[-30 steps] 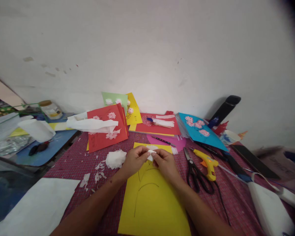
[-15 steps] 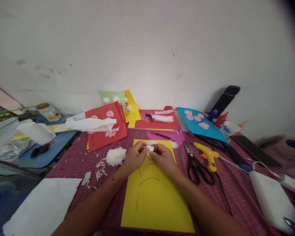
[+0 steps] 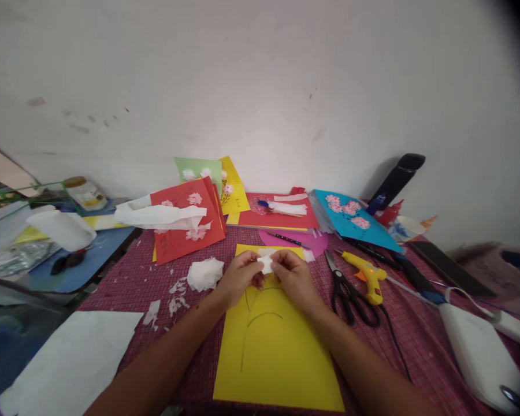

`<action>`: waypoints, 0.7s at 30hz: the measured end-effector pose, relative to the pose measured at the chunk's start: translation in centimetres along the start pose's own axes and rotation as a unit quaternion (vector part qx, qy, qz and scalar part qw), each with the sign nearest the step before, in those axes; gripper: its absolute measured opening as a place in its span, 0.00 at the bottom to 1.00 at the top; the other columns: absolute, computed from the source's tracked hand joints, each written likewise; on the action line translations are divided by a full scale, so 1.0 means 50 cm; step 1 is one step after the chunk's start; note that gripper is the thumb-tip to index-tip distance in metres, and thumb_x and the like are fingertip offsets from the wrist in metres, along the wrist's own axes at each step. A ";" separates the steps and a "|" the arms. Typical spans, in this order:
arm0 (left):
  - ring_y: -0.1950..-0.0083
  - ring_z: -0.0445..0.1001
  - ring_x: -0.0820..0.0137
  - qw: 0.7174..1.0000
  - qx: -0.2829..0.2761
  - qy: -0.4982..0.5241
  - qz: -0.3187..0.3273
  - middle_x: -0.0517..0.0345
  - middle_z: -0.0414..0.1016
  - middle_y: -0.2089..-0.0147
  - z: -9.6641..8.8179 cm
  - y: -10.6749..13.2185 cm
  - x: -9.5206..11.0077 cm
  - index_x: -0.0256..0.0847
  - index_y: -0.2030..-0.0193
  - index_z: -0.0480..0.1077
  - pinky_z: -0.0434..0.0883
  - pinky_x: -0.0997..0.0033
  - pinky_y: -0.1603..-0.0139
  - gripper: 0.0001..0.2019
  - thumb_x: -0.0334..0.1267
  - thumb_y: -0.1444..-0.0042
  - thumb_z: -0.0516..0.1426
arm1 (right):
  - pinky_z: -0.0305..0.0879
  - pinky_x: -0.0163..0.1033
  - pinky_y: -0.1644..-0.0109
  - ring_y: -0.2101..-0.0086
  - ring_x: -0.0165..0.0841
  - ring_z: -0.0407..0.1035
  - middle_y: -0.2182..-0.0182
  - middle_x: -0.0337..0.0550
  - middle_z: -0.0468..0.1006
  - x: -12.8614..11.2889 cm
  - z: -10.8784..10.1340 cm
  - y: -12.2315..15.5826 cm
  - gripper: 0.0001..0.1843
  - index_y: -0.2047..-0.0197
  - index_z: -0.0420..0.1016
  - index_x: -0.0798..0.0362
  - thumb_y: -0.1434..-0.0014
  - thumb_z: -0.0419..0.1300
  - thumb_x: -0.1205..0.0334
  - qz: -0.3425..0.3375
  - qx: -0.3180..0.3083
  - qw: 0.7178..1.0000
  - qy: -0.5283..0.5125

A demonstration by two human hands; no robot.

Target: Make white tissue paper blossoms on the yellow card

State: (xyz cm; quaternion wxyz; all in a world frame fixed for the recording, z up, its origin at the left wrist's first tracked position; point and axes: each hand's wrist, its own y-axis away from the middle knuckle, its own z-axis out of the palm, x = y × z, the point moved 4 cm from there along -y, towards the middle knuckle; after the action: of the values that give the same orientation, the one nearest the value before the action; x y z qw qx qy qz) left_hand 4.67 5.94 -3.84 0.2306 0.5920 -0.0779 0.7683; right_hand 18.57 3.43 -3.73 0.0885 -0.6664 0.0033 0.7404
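Between my two hands is a small piece of white tissue paper (image 3: pixel 266 261), pinched from both sides. My left hand (image 3: pixel 242 276) grips its left edge with fingertips and thumb, and my right hand (image 3: pixel 291 274) has its right edge. Both hands are above the upper part of a yellow sheet of paper (image 3: pixel 281 358), which carries thin curved pencil-like lines. A pile of white tissue pieces (image 3: pixel 205 274) lies left of my left hand, with torn scraps (image 3: pixel 178 305) beside it.
Right of the sheet lie black scissors (image 3: pixel 344 289) and a yellow glue gun (image 3: pixel 368 274) with its cord. Behind are red cards (image 3: pixel 186 219), a blue card (image 3: pixel 355 216) with pink flowers, and a pen (image 3: pixel 288 240). White paper (image 3: pixel 73 358) covers the front left; a white device (image 3: pixel 481 352) sits right.
My hands have drawn slightly apart, and more of the white tissue piece shows spread between them. The other things on the table stay in place.
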 end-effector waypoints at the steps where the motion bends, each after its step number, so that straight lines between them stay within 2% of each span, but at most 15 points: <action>1: 0.79 0.70 0.74 1.000 -0.003 0.004 0.004 0.62 0.70 0.76 0.001 0.001 0.001 0.38 0.65 0.64 0.68 0.74 0.76 0.10 0.41 0.47 0.59 | 0.54 0.32 0.77 0.79 0.25 0.58 0.77 0.33 0.66 0.001 0.000 0.000 0.04 0.68 0.70 0.52 0.50 0.61 0.64 0.021 -0.005 1.000 -0.016; 4: 0.76 0.71 0.74 0.999 -0.019 0.030 0.011 0.61 0.70 0.76 0.005 0.005 0.003 0.37 0.64 0.66 0.69 0.74 0.73 0.11 0.43 0.45 0.59 | 0.54 0.32 0.78 0.81 0.25 0.58 0.80 0.32 0.66 0.002 0.001 0.002 0.05 0.68 0.72 0.53 0.52 0.63 0.64 0.083 -0.011 0.993 -0.082; 7: 0.75 0.72 0.73 0.996 -0.031 0.089 -0.004 0.60 0.71 0.74 0.008 0.008 0.004 0.37 0.64 0.67 0.70 0.72 0.71 0.12 0.43 0.47 0.61 | 0.54 0.32 0.77 0.81 0.25 0.60 0.80 0.33 0.68 0.001 0.001 0.003 0.07 0.67 0.75 0.54 0.53 0.64 0.65 0.102 -0.018 0.988 -0.113; 11: 0.73 0.73 0.74 0.988 -0.027 0.154 -0.017 0.59 0.72 0.71 0.010 0.009 0.008 0.36 0.64 0.67 0.71 0.72 0.69 0.12 0.41 0.48 0.63 | 0.56 0.33 0.75 0.79 0.25 0.61 0.77 0.36 0.70 -0.006 0.004 0.005 0.09 0.63 0.76 0.54 0.50 0.64 0.64 0.076 -0.056 0.991 -0.096; 15: 0.74 0.72 0.75 0.986 -0.006 0.164 -0.024 0.58 0.72 0.73 0.007 0.008 0.009 0.35 0.66 0.68 0.70 0.75 0.72 0.12 0.43 0.47 0.62 | 0.57 0.33 0.73 0.76 0.25 0.62 0.70 0.39 0.73 -0.013 0.008 0.009 0.11 0.61 0.75 0.53 0.50 0.64 0.63 0.041 -0.088 0.994 -0.056; 21: 0.76 0.70 0.77 0.987 0.003 0.156 -0.031 0.59 0.71 0.74 0.006 0.008 0.009 0.35 0.67 0.68 0.68 0.76 0.74 0.13 0.45 0.46 0.61 | 0.56 0.33 0.74 0.77 0.25 0.60 0.71 0.37 0.72 -0.011 0.012 0.009 0.09 0.63 0.75 0.53 0.48 0.64 0.60 0.038 -0.084 0.995 -0.021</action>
State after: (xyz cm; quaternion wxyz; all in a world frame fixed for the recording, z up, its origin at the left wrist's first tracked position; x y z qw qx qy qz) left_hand 4.68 5.60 -3.24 0.2618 0.4675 -0.0203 0.8441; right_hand 17.96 2.98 -3.17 0.0036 -0.6551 -0.0355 0.7547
